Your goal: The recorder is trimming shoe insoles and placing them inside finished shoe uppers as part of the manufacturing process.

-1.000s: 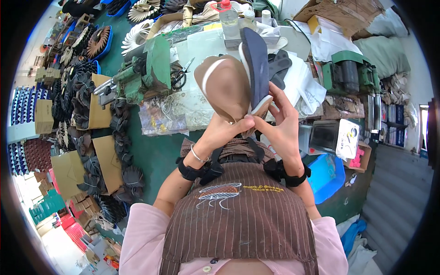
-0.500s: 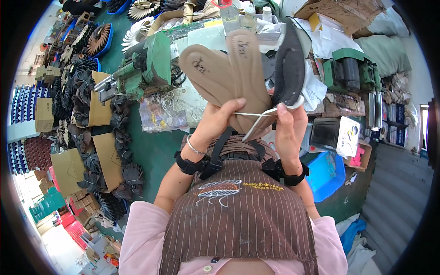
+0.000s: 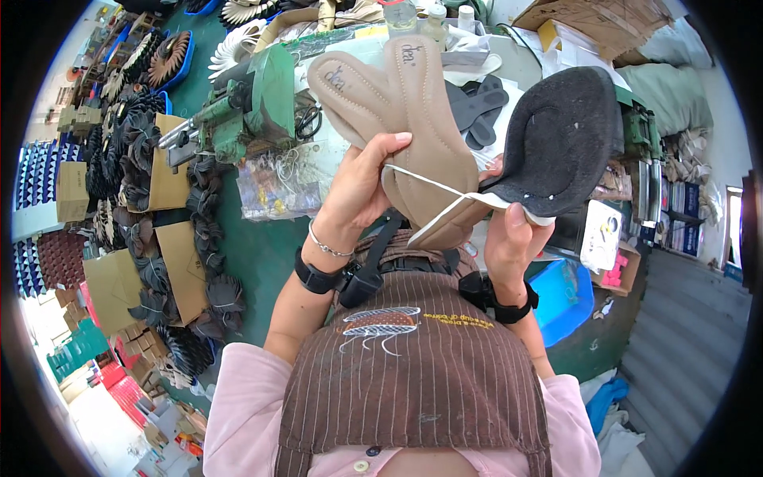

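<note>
Fanned out before me is a pair of beige stitched insoles (image 3: 425, 111), with my left hand (image 3: 359, 187) closed around their lower part, thumb on top. My right hand (image 3: 513, 246) pinches the white edge of a black cushioned insole (image 3: 563, 135) between thumb and fingers. A thin white cord (image 3: 425, 180) stretches across the beige insoles toward my right thumb. Some right fingers are hidden behind the insoles. Beyond them, dark flat insole pieces (image 3: 481, 111) lie crossed on the white worktop.
Green machines stand left (image 3: 250, 103) and right (image 3: 640, 127) of the worktop. A blue bin (image 3: 560, 302) sits low on the right. Bundles of dark insoles (image 3: 226, 298) and cardboard boxes (image 3: 183, 258) line the floor at left. Bottles (image 3: 397, 20) stand at the back.
The black insole has turned from edge-on to face up and swung right, uncovering the dark pieces on the worktop. The beige insoles have shifted slightly left.
</note>
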Motion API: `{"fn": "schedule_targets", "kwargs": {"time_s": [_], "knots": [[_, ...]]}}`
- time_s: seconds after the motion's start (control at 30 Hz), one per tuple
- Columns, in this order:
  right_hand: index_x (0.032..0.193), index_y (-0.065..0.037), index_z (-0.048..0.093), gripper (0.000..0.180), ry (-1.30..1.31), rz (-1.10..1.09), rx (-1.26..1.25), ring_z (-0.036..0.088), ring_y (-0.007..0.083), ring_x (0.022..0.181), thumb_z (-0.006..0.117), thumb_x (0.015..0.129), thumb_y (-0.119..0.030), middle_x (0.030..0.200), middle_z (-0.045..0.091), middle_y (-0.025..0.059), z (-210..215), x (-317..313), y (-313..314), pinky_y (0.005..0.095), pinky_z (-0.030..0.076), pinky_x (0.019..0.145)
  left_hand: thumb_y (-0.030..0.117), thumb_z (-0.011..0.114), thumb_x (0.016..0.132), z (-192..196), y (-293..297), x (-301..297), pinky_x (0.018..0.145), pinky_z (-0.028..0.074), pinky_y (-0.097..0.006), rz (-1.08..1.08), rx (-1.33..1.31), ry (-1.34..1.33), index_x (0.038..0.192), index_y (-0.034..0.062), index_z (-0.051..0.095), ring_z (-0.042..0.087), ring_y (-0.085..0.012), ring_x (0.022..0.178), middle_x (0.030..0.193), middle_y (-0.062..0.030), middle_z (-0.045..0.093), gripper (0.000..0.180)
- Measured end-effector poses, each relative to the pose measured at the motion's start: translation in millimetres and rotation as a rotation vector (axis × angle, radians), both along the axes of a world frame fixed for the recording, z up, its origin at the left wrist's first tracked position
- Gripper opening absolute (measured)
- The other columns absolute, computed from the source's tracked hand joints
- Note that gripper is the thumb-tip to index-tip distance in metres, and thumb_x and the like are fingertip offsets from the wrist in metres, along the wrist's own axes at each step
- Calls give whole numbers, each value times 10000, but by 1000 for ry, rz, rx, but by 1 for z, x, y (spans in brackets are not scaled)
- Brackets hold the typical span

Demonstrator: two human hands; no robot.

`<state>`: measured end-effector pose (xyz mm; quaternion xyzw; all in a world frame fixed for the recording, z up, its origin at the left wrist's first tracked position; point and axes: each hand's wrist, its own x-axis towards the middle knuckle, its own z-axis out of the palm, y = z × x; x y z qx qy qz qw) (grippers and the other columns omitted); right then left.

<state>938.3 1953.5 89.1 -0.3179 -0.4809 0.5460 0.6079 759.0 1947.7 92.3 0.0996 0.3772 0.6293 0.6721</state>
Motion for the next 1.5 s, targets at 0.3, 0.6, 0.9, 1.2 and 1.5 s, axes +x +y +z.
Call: {"fn": "schedule_targets", "kwargs": {"time_s": [0.3, 0.6, 0.9, 1.2, 1.5], "knots": [[1095, 27, 473, 365, 489, 148, -579, 574, 227, 904, 427, 947, -304, 997, 583, 134, 0, 13, 27, 362, 442, 850, 84, 589, 856, 9, 13, -3, 781, 551, -308, -253, 11, 207, 1199, -74, 483, 636, -201, 951, 1089, -149, 611, 392], [1031, 6, 470, 422, 645, 842, -1117, 541, 182, 634, 327, 974, -386, 835, 549, 87, -8, 46, 68, 283, 471, 551, 162, 628, 848, 3, 29, -16, 618, 454, -209, -550, 125, 488, 1156, -27, 545, 573, -68, 789, 956, -45, 633, 371], [909, -50, 567, 213, 206, 303, -869, 608, 146, 805, 542, 926, -260, 869, 628, 52, 10, 19, 55, 302, 499, 736, 314, 665, 835, -1, 29, -10, 561, 432, -208, -590, 94, 425, 1098, -8, 573, 559, -68, 722, 861, -11, 623, 426], [1208, 22, 495, 581, -389, 317, -441, 574, 128, 934, 754, 761, -245, 1014, 618, 86, 29, -9, 33, 264, 444, 808, 377, 723, 799, -8, 9, -19, 577, 430, -203, -610, 191, 469, 1131, -12, 544, 551, -70, 763, 891, -35, 615, 541], [1356, 95, 311, 851, -426, 334, -356, 562, 181, 1049, 784, 719, -216, 1152, 580, 154, 13, -12, 43, 290, 427, 903, 323, 638, 883, -15, 4, -12, 706, 452, -218, -471, 249, 428, 1244, 10, 482, 536, -74, 889, 1078, -37, 584, 503]]}}
